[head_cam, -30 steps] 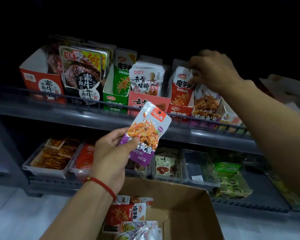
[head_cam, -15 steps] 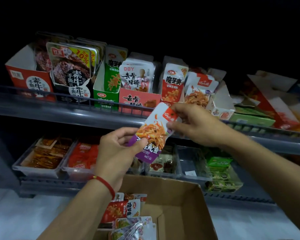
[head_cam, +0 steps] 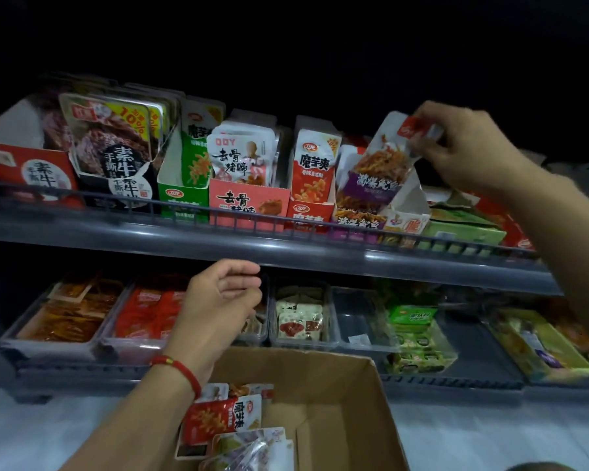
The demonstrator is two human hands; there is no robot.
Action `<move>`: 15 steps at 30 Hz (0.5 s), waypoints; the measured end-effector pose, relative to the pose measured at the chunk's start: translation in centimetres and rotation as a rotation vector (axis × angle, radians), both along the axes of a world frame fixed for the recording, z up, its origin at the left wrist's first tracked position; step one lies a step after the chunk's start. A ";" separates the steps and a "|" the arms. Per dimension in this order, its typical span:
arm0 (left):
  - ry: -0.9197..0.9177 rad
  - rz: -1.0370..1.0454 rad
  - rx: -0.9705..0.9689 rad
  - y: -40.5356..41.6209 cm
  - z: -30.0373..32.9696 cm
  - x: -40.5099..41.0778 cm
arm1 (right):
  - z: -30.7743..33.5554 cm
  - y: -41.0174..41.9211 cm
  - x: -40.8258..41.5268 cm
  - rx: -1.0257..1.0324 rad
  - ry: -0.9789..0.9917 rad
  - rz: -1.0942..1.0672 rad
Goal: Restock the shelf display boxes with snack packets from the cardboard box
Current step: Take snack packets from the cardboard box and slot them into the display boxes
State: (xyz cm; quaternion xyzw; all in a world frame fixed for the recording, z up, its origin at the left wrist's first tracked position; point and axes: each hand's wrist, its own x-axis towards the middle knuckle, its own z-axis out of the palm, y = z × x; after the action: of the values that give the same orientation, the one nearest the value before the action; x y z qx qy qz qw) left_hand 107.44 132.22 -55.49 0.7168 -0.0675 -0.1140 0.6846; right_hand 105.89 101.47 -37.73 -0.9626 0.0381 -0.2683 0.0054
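My right hand (head_cam: 463,147) pinches the top corner of a purple-and-orange snack packet (head_cam: 378,164). The packet's lower end sits in the purple display box (head_cam: 357,222) on the upper shelf. My left hand (head_cam: 218,300), with a red cord at its wrist, hovers with loosely curled fingers and holds nothing, in front of the lower shelf and above the cardboard box (head_cam: 337,402). Red and green snack packets (head_cam: 221,419) lie in the box's left corner.
The upper shelf (head_cam: 286,253) carries a row of display boxes: red, black, green, pink (head_cam: 249,205) and red ones. Clear trays (head_cam: 361,321) of packets line the lower shelf. A green carton (head_cam: 463,229) lies right of the purple box.
My left hand passed the purple packet to my right hand and dropped back empty. My right hand carried the packet up and right into the purple display box.
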 end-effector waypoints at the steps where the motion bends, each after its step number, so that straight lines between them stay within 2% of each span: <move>1: 0.003 -0.002 0.005 0.0 0.0 0.0 | -0.4 0.1 0.4 0.002 0.021 -0.002; 6: 0.002 -0.017 0.036 0.1 0.1 0.1 | -2.9 0.7 2.1 -0.016 0.101 -0.019; 12: 0.006 -0.010 0.048 0.5 0.3 0.2 | -4.9 0.2 3.1 -0.153 -0.143 -0.032; 15: 0.003 0.003 0.065 0.6 0.3 0.3 | -5.6 0.0 3.4 -0.193 -0.185 -0.043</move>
State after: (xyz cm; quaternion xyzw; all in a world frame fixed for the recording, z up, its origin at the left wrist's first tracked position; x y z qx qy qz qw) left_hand 107.77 132.80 -55.24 0.7384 -0.0617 -0.1162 0.6614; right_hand 109.34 101.43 -43.29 -0.9287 0.0319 -0.3585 -0.0893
